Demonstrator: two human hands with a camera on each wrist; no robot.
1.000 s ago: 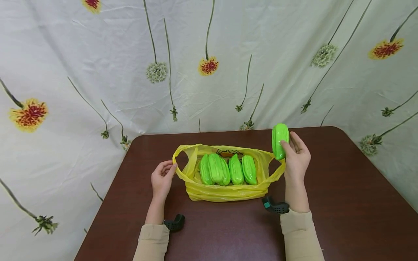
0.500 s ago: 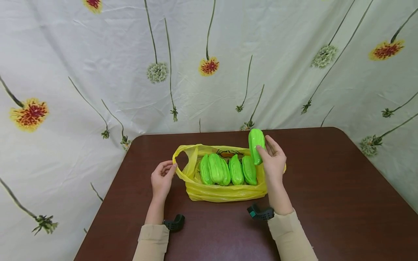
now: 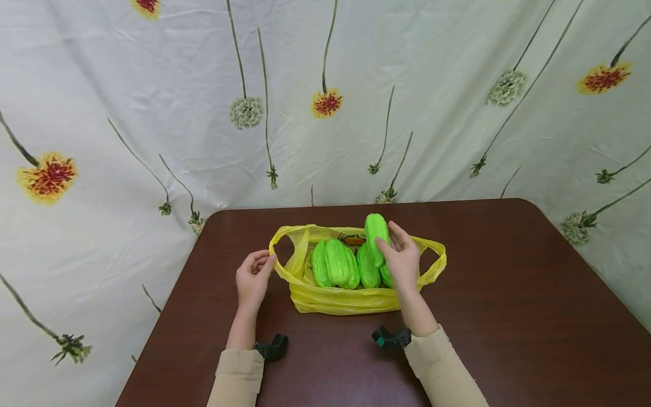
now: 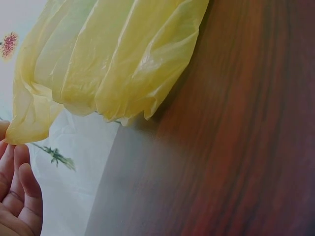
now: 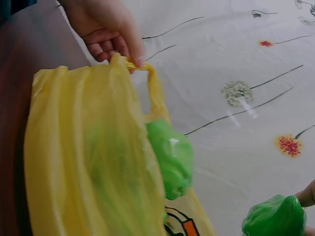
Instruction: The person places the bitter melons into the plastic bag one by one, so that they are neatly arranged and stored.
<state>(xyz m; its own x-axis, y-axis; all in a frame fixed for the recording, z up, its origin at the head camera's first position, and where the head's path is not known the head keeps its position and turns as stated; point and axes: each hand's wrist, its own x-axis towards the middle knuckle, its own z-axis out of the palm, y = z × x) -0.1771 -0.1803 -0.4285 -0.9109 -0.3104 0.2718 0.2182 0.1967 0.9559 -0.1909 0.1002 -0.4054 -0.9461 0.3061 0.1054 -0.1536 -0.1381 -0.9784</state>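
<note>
My left hand (image 3: 252, 282) pinches the left handle loop of a yellow plastic bag (image 3: 341, 303), whose mouth gapes open on the table. Several glossy bright green ridged gourds (image 3: 335, 263) lie side by side inside it. Between the thumb and fingers of my right hand (image 3: 403, 264) is another green gourd (image 3: 375, 233), held upright over the right half of the bag and covering part of the gourds below. In the right wrist view the held gourd (image 5: 275, 219) shows at the lower right corner, apart from the bag. The left wrist view shows fingertips (image 4: 30, 182) at the handle.
A dark reddish-brown table (image 3: 508, 316) bears the bag near its far side. Behind it hangs a pale cloth (image 3: 203, 85) printed with flowers. The bag's right handle loop (image 3: 437, 265) stands loose beside my right hand.
My right hand has carried the held gourd leftward and lower, from beyond the bag's right handle to above the gourds inside. My left hand keeps its place at the handle.
</note>
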